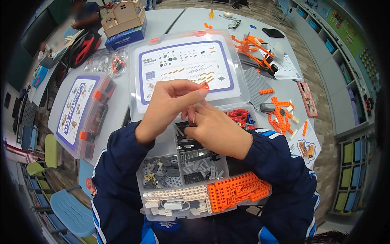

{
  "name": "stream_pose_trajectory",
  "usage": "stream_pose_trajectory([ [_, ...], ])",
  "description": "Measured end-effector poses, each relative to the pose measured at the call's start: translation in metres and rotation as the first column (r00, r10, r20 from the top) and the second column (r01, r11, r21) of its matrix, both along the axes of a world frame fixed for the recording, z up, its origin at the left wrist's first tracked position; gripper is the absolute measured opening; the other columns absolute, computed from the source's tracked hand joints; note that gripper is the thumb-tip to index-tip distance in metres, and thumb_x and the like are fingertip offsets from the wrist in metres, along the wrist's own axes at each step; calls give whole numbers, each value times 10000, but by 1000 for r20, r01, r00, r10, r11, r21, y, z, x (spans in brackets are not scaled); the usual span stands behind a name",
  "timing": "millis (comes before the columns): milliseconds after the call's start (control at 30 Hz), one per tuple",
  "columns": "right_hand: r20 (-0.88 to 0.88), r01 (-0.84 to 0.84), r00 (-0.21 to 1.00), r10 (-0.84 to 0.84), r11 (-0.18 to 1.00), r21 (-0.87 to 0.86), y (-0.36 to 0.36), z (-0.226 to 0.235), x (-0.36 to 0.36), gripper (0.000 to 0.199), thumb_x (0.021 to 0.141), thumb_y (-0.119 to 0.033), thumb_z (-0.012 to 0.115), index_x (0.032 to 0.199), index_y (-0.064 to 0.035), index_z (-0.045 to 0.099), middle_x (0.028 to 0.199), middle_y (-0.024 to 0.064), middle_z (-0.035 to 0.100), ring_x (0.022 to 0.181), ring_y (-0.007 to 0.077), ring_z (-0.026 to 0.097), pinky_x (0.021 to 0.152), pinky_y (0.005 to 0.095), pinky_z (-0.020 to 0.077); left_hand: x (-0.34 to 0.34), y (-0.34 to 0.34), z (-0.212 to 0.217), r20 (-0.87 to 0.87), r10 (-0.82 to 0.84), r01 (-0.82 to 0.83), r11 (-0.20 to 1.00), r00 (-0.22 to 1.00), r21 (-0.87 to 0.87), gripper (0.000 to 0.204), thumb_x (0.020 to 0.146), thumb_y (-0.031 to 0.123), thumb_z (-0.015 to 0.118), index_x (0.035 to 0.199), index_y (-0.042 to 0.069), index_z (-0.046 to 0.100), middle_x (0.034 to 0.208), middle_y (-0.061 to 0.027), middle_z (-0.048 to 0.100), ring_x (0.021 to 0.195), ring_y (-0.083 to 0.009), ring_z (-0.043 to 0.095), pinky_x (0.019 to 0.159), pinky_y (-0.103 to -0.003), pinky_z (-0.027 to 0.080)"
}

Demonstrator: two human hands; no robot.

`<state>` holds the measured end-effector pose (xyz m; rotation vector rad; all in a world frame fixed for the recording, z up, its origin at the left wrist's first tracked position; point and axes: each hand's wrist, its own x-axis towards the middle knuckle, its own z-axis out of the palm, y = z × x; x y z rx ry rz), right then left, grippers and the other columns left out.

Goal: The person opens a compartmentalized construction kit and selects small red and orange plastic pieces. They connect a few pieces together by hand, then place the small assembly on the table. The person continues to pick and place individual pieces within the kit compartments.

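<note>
Box of parts (164, 145) lies open under both hands in the head view. Above the box, the left hand (168, 97) has its grip pinched on a small orange piece (206, 85). The right hand (217, 127) is curled just beside; I can't tell if its grip holds anything. Loose orange parts (279, 118) sit right of the box.

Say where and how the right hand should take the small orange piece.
Probably by its exposed right edge, coming from the right: the left hand pinches the small orange piece between thumb and index finger, whose tips cover much of its left side. A light fingertip pinch seems best, as little of it sticks out. The right hand sits lower in the picture.
</note>
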<state>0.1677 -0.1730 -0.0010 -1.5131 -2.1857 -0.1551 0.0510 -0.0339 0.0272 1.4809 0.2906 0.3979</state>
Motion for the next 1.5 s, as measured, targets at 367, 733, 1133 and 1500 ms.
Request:
stream_pose_trajectory([
  [367,-761,204,553,-340,940,-272,-88,53,33,222,984,29,591,1203,8,622,1064,91,708,1003,137,686,821,280,548,10,-21,1,-34,-81,81,997,996,-11,245,977,169,721,1090,-48,710,829,-75,714,538,-61,589,485,-197,443],
  [733,-847,248,396,-355,929,-274,-120,10,48,243,1027,-76,581,1220,26,688,749,39,659,675,77,578,615,259,474,42,-75,6,-319,-185,254,948,930,191,237,919,121,735,1003,-101,741,761,-87,716,639,-64,615,538,-231,471],
  [1133,-696,373,575,-431,895,-246,-116,6,44,218,962,23,560,1139,56,683,705,135,624,614,203,598,598,326,478,45,-78,-24,-141,-228,228,974,963,-16,194,928,77,711,1005,-100,735,774,-62,715,624,-44,607,503,-201,443],
  [1500,-478,496,730,-489,860,-122,-108,2,33,280,762,118,558,1023,42,625,773,184,623,701,358,618,615,421,477,45,-79,-37,-106,-215,214,977,971,-20,185,905,58,709,972,-112,737,746,-36,694,637,-38,584,521,-206,448],
])
